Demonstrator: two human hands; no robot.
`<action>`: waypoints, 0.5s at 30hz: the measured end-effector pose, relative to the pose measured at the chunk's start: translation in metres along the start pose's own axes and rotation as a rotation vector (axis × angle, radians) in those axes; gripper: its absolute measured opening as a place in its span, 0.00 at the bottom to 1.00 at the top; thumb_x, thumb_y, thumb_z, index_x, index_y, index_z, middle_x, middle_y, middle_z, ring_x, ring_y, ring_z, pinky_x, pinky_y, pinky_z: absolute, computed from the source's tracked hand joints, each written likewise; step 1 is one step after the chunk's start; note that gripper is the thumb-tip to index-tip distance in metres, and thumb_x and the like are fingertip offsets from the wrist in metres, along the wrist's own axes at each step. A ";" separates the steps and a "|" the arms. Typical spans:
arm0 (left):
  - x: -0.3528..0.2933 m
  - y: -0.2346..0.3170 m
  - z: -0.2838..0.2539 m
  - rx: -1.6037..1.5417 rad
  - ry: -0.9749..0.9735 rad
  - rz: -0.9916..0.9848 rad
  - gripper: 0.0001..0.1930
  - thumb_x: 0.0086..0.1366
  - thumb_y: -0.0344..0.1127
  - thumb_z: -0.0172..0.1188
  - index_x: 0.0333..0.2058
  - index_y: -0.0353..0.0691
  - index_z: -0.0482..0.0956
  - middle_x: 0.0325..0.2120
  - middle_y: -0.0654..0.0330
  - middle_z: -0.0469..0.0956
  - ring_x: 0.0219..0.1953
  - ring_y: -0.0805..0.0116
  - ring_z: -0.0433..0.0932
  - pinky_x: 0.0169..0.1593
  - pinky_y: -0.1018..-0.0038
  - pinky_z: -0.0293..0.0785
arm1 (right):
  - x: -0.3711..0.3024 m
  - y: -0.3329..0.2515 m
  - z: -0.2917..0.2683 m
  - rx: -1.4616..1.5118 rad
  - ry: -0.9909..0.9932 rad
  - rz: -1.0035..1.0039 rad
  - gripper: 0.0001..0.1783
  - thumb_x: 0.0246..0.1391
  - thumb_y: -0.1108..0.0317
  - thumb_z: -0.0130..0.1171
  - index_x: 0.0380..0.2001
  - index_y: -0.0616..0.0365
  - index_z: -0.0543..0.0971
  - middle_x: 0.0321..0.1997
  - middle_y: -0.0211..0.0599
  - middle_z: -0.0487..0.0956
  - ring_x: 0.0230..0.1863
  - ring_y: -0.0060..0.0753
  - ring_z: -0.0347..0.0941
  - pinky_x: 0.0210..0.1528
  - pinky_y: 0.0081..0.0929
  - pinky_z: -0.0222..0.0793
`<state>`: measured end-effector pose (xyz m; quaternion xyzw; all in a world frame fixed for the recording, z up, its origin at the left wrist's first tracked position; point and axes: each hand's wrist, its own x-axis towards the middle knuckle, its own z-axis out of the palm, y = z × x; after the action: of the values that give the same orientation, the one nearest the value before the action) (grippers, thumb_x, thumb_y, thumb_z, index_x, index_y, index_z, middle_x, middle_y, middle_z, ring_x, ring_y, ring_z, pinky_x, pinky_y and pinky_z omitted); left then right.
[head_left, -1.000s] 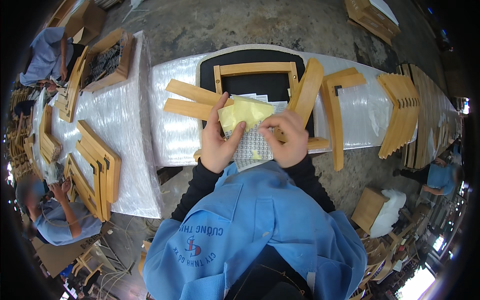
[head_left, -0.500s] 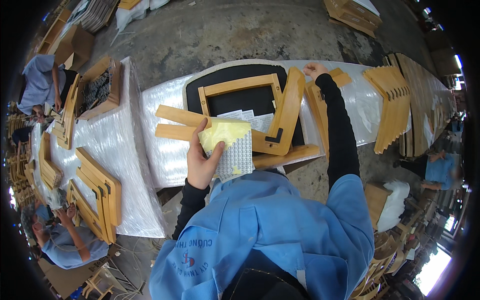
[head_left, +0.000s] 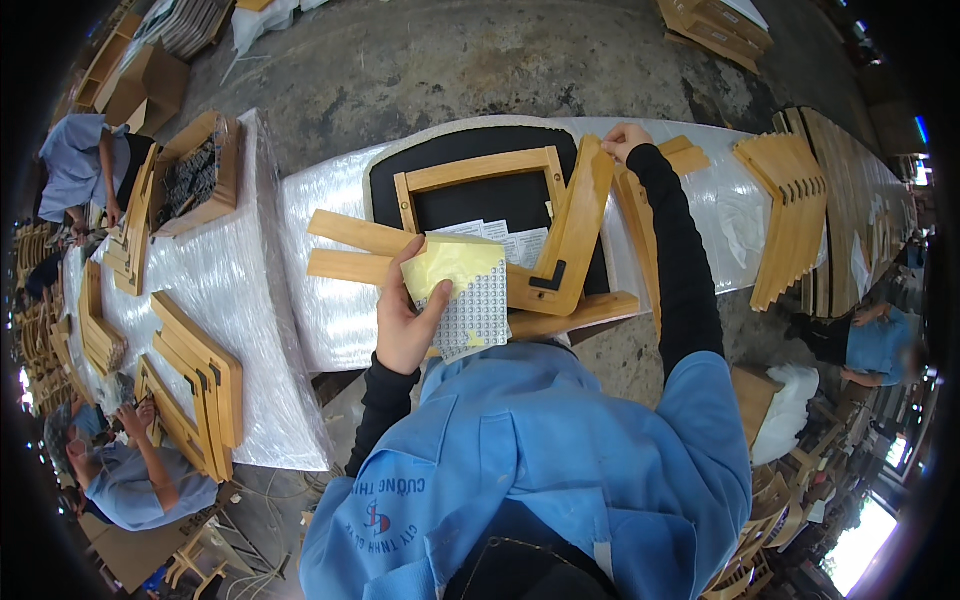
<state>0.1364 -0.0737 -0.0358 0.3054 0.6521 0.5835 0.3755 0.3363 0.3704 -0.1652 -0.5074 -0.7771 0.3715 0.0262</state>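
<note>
My left hand [head_left: 404,325] is closed on a sheet of small round stick-on pads [head_left: 478,312], its thumb across the front. The sheet's upper left is bare yellow backing; rows of grey dots fill the rest. My right hand [head_left: 626,142] is pinched at the far end of an angled wooden frame piece [head_left: 578,215], fingertips at its edge. Whatever lies between those fingertips is too small to make out. Near the piece's bend is a black corner bracket [head_left: 548,276]. Beneath it lie a rectangular wooden frame [head_left: 475,172] and a black-covered panel [head_left: 455,210] with pale edging.
Printed paper slips [head_left: 520,245] lie on the panel. Angled wooden pieces [head_left: 785,215] are stacked to the right on the plastic-wrapped table [head_left: 735,180]. A cardboard box [head_left: 205,180] of dark parts stands left. Co-workers [head_left: 150,480] handle wooden frames at the left.
My right hand has moved slightly left and down, onto the far end of the angled wooden piece. My left hand keeps its hold on the pad sheet.
</note>
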 end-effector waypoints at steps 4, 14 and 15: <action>-0.002 0.003 0.003 -0.004 -0.010 0.005 0.29 0.65 0.25 0.59 0.64 0.32 0.61 0.52 0.50 0.73 0.53 0.66 0.75 0.57 0.74 0.71 | -0.005 -0.010 0.000 0.056 0.072 0.106 0.14 0.47 0.64 0.69 0.34 0.59 0.79 0.29 0.38 0.85 0.33 0.33 0.83 0.42 0.30 0.76; -0.004 0.003 -0.025 -0.150 0.570 0.212 0.30 0.68 0.26 0.57 0.65 0.33 0.58 0.52 0.48 0.74 0.50 0.69 0.76 0.53 0.75 0.72 | -0.225 -0.161 0.136 -0.171 -0.008 -0.496 0.29 0.46 0.54 0.68 0.50 0.55 0.74 0.48 0.47 0.76 0.50 0.54 0.72 0.51 0.48 0.69; -0.002 0.006 -0.029 -0.205 0.595 0.225 0.29 0.68 0.27 0.57 0.65 0.33 0.58 0.52 0.48 0.73 0.49 0.69 0.76 0.52 0.75 0.72 | -0.253 -0.154 0.168 -0.318 0.142 -0.639 0.32 0.44 0.54 0.69 0.51 0.55 0.73 0.48 0.48 0.76 0.49 0.55 0.72 0.52 0.47 0.69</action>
<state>0.1131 -0.0902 -0.0282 0.1523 0.6333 0.7475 0.1305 0.2703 0.0415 -0.1084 -0.2610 -0.9407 0.1831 0.1156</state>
